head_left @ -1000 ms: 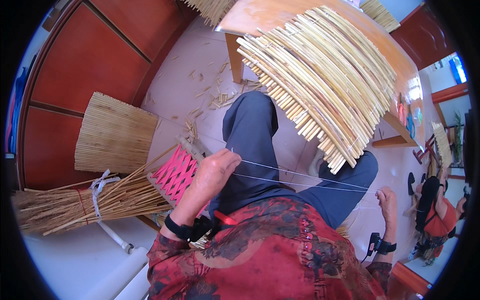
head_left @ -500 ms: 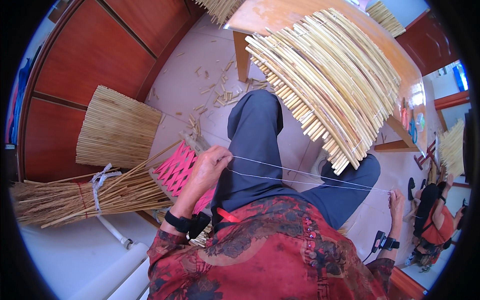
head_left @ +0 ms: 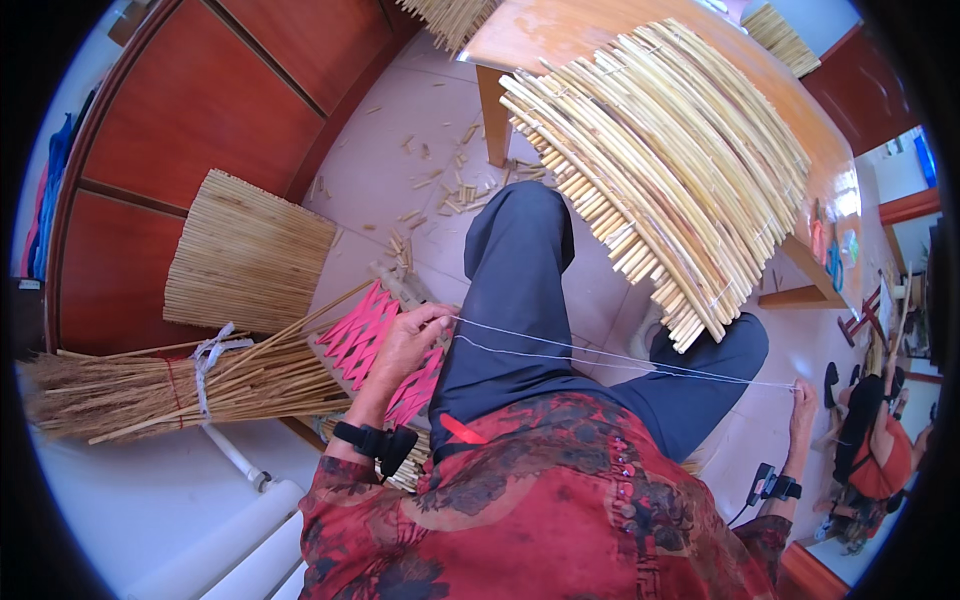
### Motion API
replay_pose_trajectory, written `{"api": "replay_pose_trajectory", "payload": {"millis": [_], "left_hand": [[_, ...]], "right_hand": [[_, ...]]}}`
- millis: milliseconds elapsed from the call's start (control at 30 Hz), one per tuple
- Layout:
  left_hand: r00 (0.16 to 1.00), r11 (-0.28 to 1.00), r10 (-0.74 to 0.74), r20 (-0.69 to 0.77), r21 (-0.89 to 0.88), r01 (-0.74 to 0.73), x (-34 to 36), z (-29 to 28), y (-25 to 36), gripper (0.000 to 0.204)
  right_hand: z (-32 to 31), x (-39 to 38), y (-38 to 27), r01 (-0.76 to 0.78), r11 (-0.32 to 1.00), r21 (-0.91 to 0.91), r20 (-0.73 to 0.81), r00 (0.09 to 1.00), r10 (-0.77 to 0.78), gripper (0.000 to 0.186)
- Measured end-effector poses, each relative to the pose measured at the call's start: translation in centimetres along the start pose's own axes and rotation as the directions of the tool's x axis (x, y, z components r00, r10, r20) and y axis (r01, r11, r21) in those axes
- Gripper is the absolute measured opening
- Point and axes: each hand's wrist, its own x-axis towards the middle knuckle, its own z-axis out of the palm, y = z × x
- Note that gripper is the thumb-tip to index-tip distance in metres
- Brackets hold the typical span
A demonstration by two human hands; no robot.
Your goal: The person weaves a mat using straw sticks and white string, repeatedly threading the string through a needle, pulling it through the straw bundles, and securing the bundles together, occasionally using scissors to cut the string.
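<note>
My left hand (head_left: pixel 413 338), over my left thigh, pinches a white thread (head_left: pixel 600 352), which runs in two strands across my lap to my right hand (head_left: pixel 802 400). That hand, out to the right beyond my right knee, has its fingers closed on the thread. A mat of pale reed sticks (head_left: pixel 660 170) lies on a wooden table (head_left: pixel 530 30) in front of me, its uneven edge reaching over my right knee. Beside my left arm stands a stool with pink woven webbing (head_left: pixel 355 340).
A second reed mat (head_left: pixel 245 255) leans against red cabinets (head_left: pixel 200 100). A tied bundle of long reeds (head_left: pixel 150 395) lies at left above white pipes. Short offcuts (head_left: pixel 470 195) litter the floor. A co-worker in orange (head_left: pixel 880 465) sits at the far right.
My hands have moved apart, the right one outward, drawing the thread into a longer span. The co-worker's arms and the sticks near them have shifted.
</note>
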Motion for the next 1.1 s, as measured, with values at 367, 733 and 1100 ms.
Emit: {"api": "replay_pose_trajectory", "payload": {"millis": [367, 733, 1100], "left_hand": [[0.987, 0.98, -0.154, 0.047, -0.123, 0.158, -1.5, 0.3, 0.7, 0.017], [0.926, 0.888, -0.272, 0.263, -0.303, 0.347, -0.7, -0.2, 1.1, 0.022], [0.943, 0.946, -0.207, 0.26, -0.195, 0.261, -1.2, 0.3, 2.5, 0.021]], "right_hand": [[1.7, 0.2, 0.4, 0.083, 0.993, 0.079, 0.084, 0.992, -0.09, 0.025], [3.3, 0.4, 3.0, 0.12, 0.99, 0.068, 0.037, 0.992, -0.123, 0.027], [2.8, -0.7, 0.1, -0.035, 0.993, 0.114, 0.089, 0.996, 0.025, 0.022]]}}
